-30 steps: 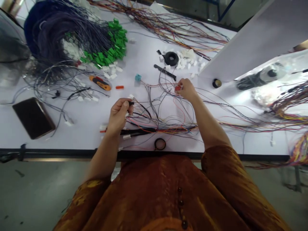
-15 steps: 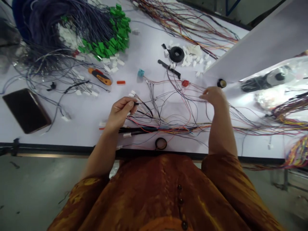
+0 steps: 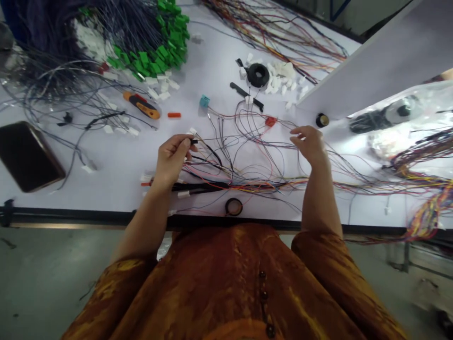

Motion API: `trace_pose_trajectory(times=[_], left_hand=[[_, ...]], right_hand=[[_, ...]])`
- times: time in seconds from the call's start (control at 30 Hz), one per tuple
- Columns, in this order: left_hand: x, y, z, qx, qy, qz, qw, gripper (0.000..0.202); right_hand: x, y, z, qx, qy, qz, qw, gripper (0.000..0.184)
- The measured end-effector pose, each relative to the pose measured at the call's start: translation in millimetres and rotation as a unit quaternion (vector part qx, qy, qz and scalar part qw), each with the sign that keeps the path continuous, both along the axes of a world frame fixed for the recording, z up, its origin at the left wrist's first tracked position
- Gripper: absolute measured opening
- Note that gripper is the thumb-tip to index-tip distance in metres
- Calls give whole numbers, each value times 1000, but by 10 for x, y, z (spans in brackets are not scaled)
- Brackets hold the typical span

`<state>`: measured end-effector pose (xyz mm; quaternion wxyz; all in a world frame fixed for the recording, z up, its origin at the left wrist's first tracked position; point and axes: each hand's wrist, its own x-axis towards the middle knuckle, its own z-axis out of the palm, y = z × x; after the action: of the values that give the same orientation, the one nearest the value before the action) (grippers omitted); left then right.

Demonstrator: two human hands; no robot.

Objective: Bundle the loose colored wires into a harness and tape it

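My left hand (image 3: 174,158) is closed in a pinch on a small black connector (image 3: 194,141), with thin wires running off it to the right. White connectors (image 3: 192,131) lie close to those fingertips. Over the loose wires at the right, my right hand (image 3: 309,144) has thumb and fingers apart, and nothing shows between them. Just left of it lies a red connector (image 3: 271,122), wired to a teal connector (image 3: 204,101) farther left. Below both hands, a wire harness (image 3: 247,187) stretches across the table, partly in black sleeving.
A roll of black tape (image 3: 234,207) lies by the table's front edge. To the left are an orange-and-black cutter (image 3: 141,105) and a phone (image 3: 31,157). Green connectors (image 3: 148,61) on a wire bundle fill the back left. A white panel (image 3: 375,61) stands at the right.
My right hand's thumb and fingers have parted from a near pinch by the wires. My left hand keeps hold of the black connector. The whole view has shifted slightly.
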<state>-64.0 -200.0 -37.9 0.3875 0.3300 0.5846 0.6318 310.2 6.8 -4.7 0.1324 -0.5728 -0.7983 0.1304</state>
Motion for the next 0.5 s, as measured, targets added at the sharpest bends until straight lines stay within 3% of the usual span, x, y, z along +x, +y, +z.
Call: trace_pose_trajectory(times=[0.17,0.3,0.4,0.5], left_hand=[[36,9,15,4,-8,-16,1000,24],[58,13,21,6,-20,-20,1000,27],[59,19,9,7,-21,-20,1000,30],[47,20,0,1,-3,-18,1000,33]], right_hand=[[-319,114,-20,78,-85,23,993,35],[-658,238,-2,9,-149,110,983,19],[-734,304,49,-88,-57,124,987,18],[-464,412,214,-120,163,36,979,25]])
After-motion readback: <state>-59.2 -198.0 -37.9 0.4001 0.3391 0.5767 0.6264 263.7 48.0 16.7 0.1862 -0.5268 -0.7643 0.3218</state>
